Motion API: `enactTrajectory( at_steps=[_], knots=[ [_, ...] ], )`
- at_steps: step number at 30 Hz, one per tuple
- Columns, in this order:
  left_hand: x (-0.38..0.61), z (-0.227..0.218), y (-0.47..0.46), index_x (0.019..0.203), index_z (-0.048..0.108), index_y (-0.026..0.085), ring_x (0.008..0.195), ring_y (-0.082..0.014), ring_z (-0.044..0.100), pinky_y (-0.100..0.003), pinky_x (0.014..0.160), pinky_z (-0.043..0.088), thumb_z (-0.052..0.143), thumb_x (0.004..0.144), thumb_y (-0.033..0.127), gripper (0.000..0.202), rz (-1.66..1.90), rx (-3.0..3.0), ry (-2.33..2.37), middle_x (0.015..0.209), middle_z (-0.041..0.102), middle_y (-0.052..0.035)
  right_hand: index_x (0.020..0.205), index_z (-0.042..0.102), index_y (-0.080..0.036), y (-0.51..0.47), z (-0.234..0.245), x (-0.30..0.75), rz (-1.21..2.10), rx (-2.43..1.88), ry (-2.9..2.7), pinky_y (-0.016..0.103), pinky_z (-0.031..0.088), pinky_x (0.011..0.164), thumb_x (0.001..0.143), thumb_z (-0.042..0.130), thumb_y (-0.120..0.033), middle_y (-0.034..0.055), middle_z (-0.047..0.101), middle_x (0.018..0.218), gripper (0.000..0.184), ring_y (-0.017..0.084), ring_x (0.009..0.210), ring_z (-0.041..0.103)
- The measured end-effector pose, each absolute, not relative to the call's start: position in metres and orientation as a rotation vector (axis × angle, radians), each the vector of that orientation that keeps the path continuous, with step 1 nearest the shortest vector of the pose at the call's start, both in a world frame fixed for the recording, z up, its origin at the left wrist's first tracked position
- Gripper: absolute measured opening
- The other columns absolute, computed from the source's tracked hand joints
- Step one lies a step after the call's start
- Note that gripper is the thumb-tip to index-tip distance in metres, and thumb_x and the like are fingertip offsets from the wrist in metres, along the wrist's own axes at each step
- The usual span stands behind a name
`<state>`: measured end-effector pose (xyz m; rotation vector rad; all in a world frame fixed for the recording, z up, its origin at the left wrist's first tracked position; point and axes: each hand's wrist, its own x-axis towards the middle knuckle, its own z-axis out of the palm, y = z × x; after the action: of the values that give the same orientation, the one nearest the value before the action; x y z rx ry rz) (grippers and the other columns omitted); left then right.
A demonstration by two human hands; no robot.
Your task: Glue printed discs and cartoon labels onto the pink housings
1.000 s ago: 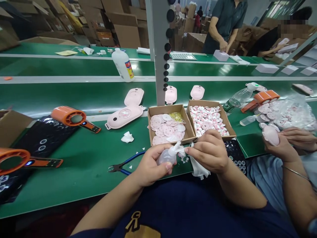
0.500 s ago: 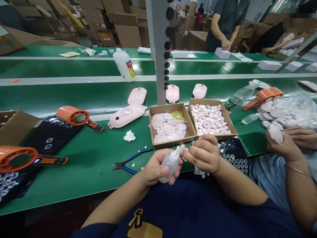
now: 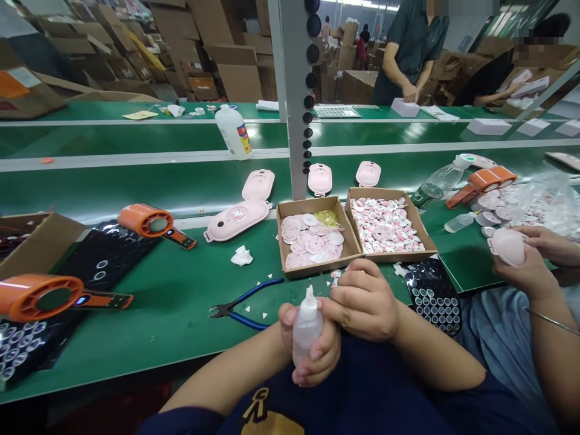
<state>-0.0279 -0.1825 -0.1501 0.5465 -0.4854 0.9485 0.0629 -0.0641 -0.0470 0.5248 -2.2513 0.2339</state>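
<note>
My left hand (image 3: 317,347) is wrapped round a small clear squeeze bottle (image 3: 306,324), held upright with its nozzle pointing up. Right beside it, my right hand (image 3: 362,302) is curled shut; a small pink-and-white sticker piece (image 3: 336,277) shows at its fingertips, and what else it holds is hidden. Both hands hover over my lap at the near edge of the green table (image 3: 158,302). Just beyond them stand two open cardboard boxes, one with round pink discs (image 3: 310,238), one with small cartoon stickers (image 3: 387,226).
Blue-handled pliers (image 3: 244,305) lie left of my hands. Orange hand-held fans (image 3: 154,223) (image 3: 49,297) rest on black trays at the left. Pink fan shells (image 3: 238,216) lie behind the boxes by a grey post (image 3: 292,90). A co-worker's hands (image 3: 528,257) hold a pink shell at right.
My left hand has turned the squeeze bottle from tilted to upright and drawn it back toward my body. The right hand followed, staying closed beside the nozzle.
</note>
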Motion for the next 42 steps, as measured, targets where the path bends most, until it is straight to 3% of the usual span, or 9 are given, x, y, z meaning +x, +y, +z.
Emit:
enactTrajectory(
  at_steps=[5,10,14,18,24,31,35,39,42],
  knots=[
    [-0.03,-0.135,-0.186,0.083,0.076,0.013,0.022,-0.0196,0.047,-0.027,0.021,0.037,0.065,0.06,0.058,0.052,1.03,0.517,-0.428,0.041,0.056,-0.008,0.105,0.066,-0.015,-0.07,-0.037,0.066,0.65,0.457,-2.315,0.043,0.043,0.087,0.087,0.05,-0.026,0.0054,0.071,0.085,0.026,0.019,0.077,0.06],
    [-0.029,-0.125,-0.188,0.086,0.075,0.01,0.024,-0.0195,0.049,-0.025,0.022,0.038,0.063,0.064,0.05,0.048,1.061,0.563,-0.419,0.043,0.057,-0.0081,0.086,0.06,-0.019,-0.082,-0.043,0.062,1.3,0.227,-2.247,0.028,0.046,0.07,0.096,0.053,-0.033,0.0023,0.062,0.08,0.019,0.014,0.074,0.056],
    [-0.027,-0.131,-0.19,0.081,0.074,0.01,0.023,-0.0198,0.048,-0.025,0.021,0.036,0.065,0.061,0.051,0.047,1.069,0.563,-0.389,0.042,0.056,-0.008,0.098,0.059,-0.02,-0.088,-0.05,0.059,1.627,0.114,-2.161,0.027,0.048,0.072,0.092,0.06,-0.042,0.0032,0.058,0.09,0.023,0.014,0.08,0.056],
    [-0.026,-0.136,-0.193,0.073,0.073,0.012,0.022,-0.0187,0.046,-0.025,0.021,0.035,0.064,0.06,0.056,0.047,1.103,0.531,-0.316,0.04,0.054,-0.0075,0.107,0.063,-0.02,-0.091,-0.051,0.057,1.741,0.113,-2.049,0.03,0.05,0.077,0.092,0.06,-0.043,0.0048,0.059,0.095,0.027,0.015,0.085,0.057],
    [-0.024,-0.14,-0.195,0.071,0.07,0.011,0.024,-0.0169,0.046,-0.024,0.024,0.032,0.068,0.057,0.056,0.047,1.154,0.458,-0.124,0.042,0.054,-0.0065,0.087,0.068,-0.018,-0.094,-0.053,0.054,1.72,0.035,-1.976,0.029,0.05,0.067,0.09,0.063,-0.052,0.0034,0.058,0.082,0.034,0.014,0.072,0.055],
    [-0.023,-0.142,-0.195,0.07,0.07,0.013,0.025,-0.0183,0.048,-0.025,0.024,0.035,0.069,0.057,0.057,0.047,1.119,0.48,-0.127,0.042,0.055,-0.0068,0.072,0.067,-0.019,-0.1,-0.057,0.054,1.759,-0.054,-1.828,0.024,0.048,0.063,0.087,0.072,-0.041,-0.0002,0.058,0.07,0.027,0.012,0.067,0.055],
    [-0.026,-0.14,-0.194,0.071,0.07,0.013,0.026,-0.018,0.048,-0.025,0.026,0.037,0.068,0.058,0.058,0.046,1.121,0.485,-0.139,0.044,0.055,-0.0065,0.082,0.075,-0.02,-0.097,-0.06,0.051,1.871,-0.021,-1.778,0.023,0.047,0.066,0.086,0.074,-0.042,0.0003,0.059,0.074,0.022,0.012,0.07,0.055],
    [-0.027,-0.141,-0.193,0.069,0.068,0.015,0.026,-0.0186,0.047,-0.026,0.026,0.036,0.068,0.057,0.061,0.047,1.121,0.496,-0.162,0.043,0.054,-0.0062,0.115,0.074,-0.021,-0.091,-0.06,0.049,2.038,0.072,-1.788,0.029,0.048,0.071,0.082,0.066,-0.067,0.0032,0.058,0.085,0.058,0.016,0.077,0.055],
    [-0.025,-0.141,-0.193,0.069,0.068,0.015,0.025,-0.0179,0.046,-0.025,0.024,0.034,0.068,0.057,0.062,0.048,1.114,0.493,-0.178,0.042,0.053,-0.0055,0.102,0.078,-0.021,-0.092,-0.06,0.051,1.961,0.038,-1.886,0.028,0.049,0.071,0.084,0.068,-0.059,0.0023,0.056,0.082,0.043,0.014,0.075,0.054]
  ],
)
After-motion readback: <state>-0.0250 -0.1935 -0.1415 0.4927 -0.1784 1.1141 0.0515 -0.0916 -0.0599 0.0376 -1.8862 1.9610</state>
